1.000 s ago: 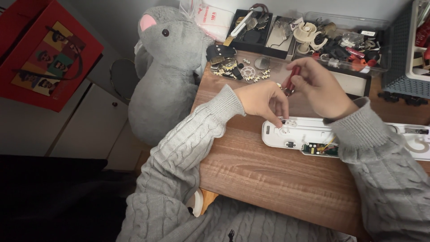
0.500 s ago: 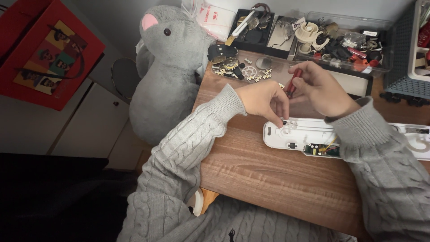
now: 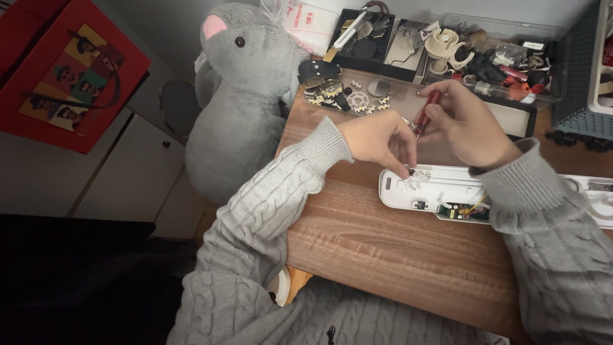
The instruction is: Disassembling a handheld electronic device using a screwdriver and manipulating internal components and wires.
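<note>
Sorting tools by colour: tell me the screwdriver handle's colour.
Red; the screwdriver in the right hand shows best in the head view.

Red square box (image 3: 70, 73) with a colourful picture panel sits at nine o'clock; white plastic packet (image 3: 311, 25) with red print rests at twelve, behind the desk.

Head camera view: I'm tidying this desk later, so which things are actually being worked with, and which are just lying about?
In use:
- white power strip, casing open, wiring showing
- red-handled screwdriver in the right hand
- left hand, fingertips on the strip's end

Lying about:
- grey plush mouse
- small metal parts on the wooden table
- black trays of odds and ends
- red bag
</note>
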